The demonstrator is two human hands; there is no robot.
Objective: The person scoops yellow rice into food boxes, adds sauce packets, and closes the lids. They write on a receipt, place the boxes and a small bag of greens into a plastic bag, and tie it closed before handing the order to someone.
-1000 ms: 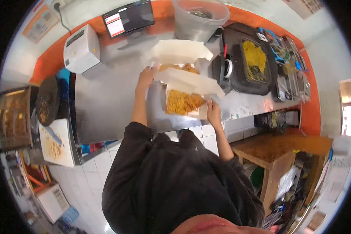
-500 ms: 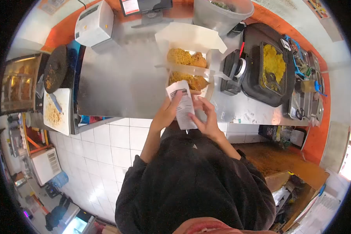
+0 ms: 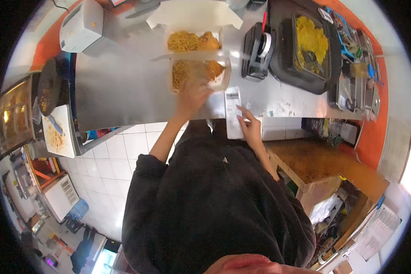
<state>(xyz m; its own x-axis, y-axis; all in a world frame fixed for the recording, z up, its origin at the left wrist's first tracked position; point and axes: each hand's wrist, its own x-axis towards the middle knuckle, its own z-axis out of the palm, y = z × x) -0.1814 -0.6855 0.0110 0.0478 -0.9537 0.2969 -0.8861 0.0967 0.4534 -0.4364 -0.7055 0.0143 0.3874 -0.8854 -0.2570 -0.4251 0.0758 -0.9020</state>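
My right hand (image 3: 250, 126) pinches the edge of a long printed receipt (image 3: 233, 116), which hangs over the counter's front edge. Blurred by motion, my left hand (image 3: 192, 98) is over the front edge of the nearer white food box (image 3: 224, 81); its fingers cannot be made out. That box contains yellow noodles or rice (image 3: 180, 73) and a golden-brown fried piece (image 3: 214, 70). Directly behind it, a second open box (image 3: 221, 34) holds similar food, with its pale lid (image 3: 194, 14) raised at the back.
A black tape dispenser (image 3: 256, 55) stands right of the boxes. Beyond it, a clear tub of yellow food (image 3: 312, 43) rests on a black appliance (image 3: 278, 68). A white printer (image 3: 82, 26) is at back left. A cutting board with a knife (image 3: 58, 132) lies at far left.
My left hand has let go of the receipt and moved forward to the nearer box. The receipt has shifted right in my right hand. The view has tilted, so the counter appears higher.
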